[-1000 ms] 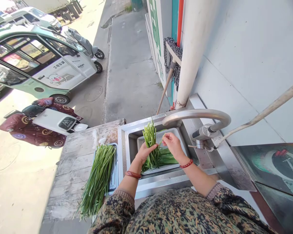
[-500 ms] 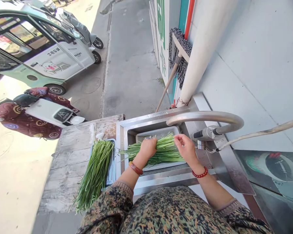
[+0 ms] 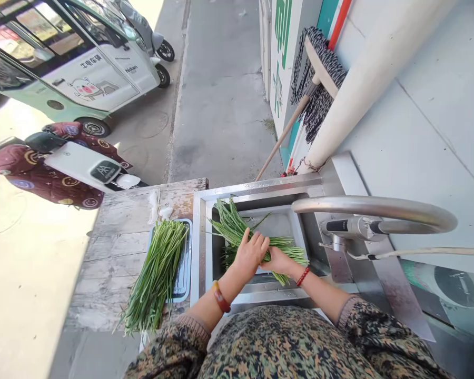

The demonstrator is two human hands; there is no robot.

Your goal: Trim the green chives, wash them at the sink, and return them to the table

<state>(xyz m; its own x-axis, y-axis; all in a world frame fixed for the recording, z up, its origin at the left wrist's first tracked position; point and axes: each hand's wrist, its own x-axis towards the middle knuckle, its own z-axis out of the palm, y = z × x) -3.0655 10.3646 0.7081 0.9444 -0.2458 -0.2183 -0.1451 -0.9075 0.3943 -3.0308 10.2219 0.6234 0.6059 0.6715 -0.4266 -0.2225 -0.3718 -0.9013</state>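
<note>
A bunch of garlic chives lies slantwise over the sink, its leafy ends to the upper left and pale stems to the lower right. My left hand is closed over its middle from above. Close beside it, touching, my right hand grips the same bunch nearer the stem ends; some of its fingers are hidden. Beneath the chives, a pale rectangular basin sits inside the steel sink. To the left, a second pile of garlic chives rests on a blue-rimmed tray.
The tray stands on a weathered wooden bench. A curved faucet arches over the sink's right side. Behind are a white pipe and a mop. A scooter and a small three-wheeled vehicle stand at the left.
My right hand has moved left and closed on the chives beside my left hand. The bunch has turned aslant, uncovering more of the basin. The view has shifted slightly.
</note>
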